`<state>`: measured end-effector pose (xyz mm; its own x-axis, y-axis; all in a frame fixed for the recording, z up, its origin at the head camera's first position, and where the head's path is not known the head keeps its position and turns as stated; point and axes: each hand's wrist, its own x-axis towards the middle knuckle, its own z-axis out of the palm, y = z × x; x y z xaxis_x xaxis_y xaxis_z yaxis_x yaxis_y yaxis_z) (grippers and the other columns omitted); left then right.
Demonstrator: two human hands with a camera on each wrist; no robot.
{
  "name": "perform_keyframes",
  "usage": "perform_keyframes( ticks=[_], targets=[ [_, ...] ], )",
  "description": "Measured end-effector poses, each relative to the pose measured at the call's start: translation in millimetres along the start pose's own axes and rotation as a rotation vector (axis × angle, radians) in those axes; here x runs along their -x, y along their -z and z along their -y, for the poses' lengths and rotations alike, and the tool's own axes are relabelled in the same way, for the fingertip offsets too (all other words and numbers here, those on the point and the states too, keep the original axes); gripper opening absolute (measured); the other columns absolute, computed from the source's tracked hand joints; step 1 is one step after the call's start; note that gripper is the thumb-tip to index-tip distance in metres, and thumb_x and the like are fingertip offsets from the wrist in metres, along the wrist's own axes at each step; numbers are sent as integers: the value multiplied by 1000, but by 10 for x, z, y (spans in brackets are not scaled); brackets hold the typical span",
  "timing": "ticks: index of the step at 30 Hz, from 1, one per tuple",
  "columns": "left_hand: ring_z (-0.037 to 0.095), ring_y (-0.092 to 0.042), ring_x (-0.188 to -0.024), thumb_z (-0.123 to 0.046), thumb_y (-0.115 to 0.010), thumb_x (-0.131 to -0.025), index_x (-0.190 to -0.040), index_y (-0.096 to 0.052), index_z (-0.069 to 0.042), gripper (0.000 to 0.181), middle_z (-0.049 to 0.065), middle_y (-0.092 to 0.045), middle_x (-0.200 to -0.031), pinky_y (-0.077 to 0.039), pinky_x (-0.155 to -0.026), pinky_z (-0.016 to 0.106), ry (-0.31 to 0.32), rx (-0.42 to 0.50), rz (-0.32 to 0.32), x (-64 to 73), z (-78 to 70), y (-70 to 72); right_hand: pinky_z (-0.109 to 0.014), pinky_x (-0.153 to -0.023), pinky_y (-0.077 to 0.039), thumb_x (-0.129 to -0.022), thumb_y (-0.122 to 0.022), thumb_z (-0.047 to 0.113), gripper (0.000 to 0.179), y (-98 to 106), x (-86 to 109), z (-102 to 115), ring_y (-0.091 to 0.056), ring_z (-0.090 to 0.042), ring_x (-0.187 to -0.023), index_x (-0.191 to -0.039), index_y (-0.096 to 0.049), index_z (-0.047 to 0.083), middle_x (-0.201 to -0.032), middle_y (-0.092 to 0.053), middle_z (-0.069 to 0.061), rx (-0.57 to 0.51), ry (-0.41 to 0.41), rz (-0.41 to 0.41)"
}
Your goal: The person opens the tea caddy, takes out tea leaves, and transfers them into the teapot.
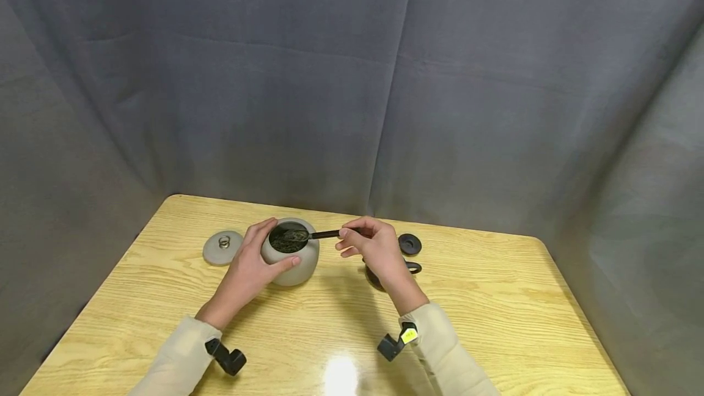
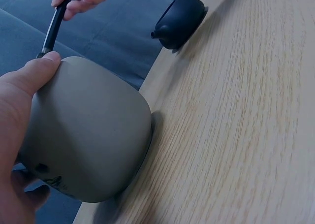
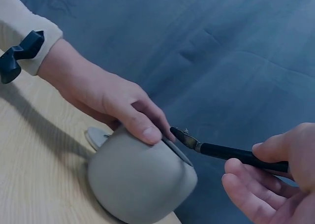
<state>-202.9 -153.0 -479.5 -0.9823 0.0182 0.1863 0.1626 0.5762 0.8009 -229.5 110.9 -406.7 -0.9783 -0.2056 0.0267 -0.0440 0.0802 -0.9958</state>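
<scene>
My left hand (image 1: 249, 269) grips a round grey jar (image 1: 301, 267), its thumb along the near side and its fingers around the far side. Dark dry tea leaves (image 1: 283, 241) fill part of the jar. With thumb and fingers, my right hand (image 1: 381, 250) pinches the black handle of a tea scoop (image 1: 326, 234). Its head is at the jar's mouth, and in the right wrist view the scoop (image 3: 231, 153) carries some leaves at the rim. Partly hidden beneath my right hand stands a small black teapot (image 2: 181, 21), without its lid.
The jar's grey lid (image 1: 216, 252), with a ring on top, lies left of the jar. A round black lid (image 1: 409, 244) lies behind the teapot. All stand on a wooden table (image 1: 484, 304), with grey curtains (image 1: 286, 90) along its back and sides.
</scene>
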Motion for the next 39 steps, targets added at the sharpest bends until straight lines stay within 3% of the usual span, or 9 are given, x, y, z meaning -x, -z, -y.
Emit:
perform_keyframes(
  ticks=[3, 12, 27, 34, 39],
  targets=[
    [39, -38, -157, -60, -84, -87, -167, -35, -19, 103, 9, -34, -171, -38, -122, 67, -6, 3, 6, 2, 8, 8, -43, -80, -68, -102, -70, 6, 20, 85, 32, 14, -78, -14, -78, -117, -71, -7, -97, -75, -11, -5, 2, -21],
    [40, -38, -157, -62, -83, -87, -168, -34, -22, 102, 9, -35, -170, -39, -121, 69, 3, -7, 5, 16, 30, 36, -42, -79, -68, -101, -71, 5, 21, 376, 150, -30, -78, -15, -78, -118, -70, -8, -100, -75, -17, 15, 2, -88],
    [40, -38, -157, -62, -83, -87, -168, -34, -21, 103, 10, -34, -171, -39, -121, 68, -3, -1, 10, 3, 27, 14, -35, -77, -67, -102, -71, 7, 21, 905, 425, -208, -79, -14, -79, -116, -70, -9, -91, -75, -4, 85, -28, -205],
    [41, -37, -157, -65, -81, -87, -169, -32, -22, 104, 10, -32, -172, -40, -120, 69, 6, -3, 18, 13, 18, 35, -40, -80, -68, -102, -72, 9, 25, 1130, 576, -294, -79, -18, -81, -118, -69, -10, -96, -76, -13, 145, -44, -239],
    [41, -37, -158, -64, -81, -87, -169, -32, -22, 103, 10, -31, -172, -40, -120, 69, 8, -1, 22, 8, 21, 27, -33, -77, -67, -103, -71, 9, 25, 1248, 662, -320, -78, -13, -80, -118, -69, -10, -99, -77, -15, 196, -57, -270]
  ],
)
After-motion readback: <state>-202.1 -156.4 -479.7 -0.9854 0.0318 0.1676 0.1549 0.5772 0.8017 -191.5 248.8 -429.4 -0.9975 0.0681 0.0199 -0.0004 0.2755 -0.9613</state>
